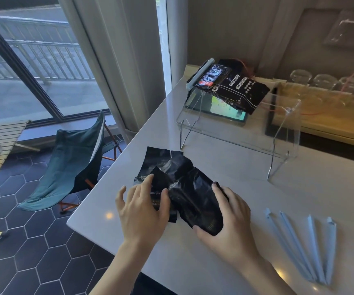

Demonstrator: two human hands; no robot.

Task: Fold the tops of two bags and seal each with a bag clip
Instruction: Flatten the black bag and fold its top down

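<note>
A crumpled black bag (184,186) lies on the white counter (225,252) in front of me, its open top pointing away to the left. My left hand (143,211) rests on the bag's left side with fingers spread. My right hand (227,218) grips the bag's near right end, thumb under its corner. A second black coffee bag (233,86) lies on a clear acrylic stand (242,133) farther back, with a pale blue bag clip (199,74) shut across its top. Two open pale blue bag clips (308,248) lie on the counter to my right.
A phone (227,109) with a lit screen sits under the acrylic stand. Glass cups (320,81) stand on a wooden tray at the back right. The counter's left edge drops to a tiled floor with a green folding chair (76,158).
</note>
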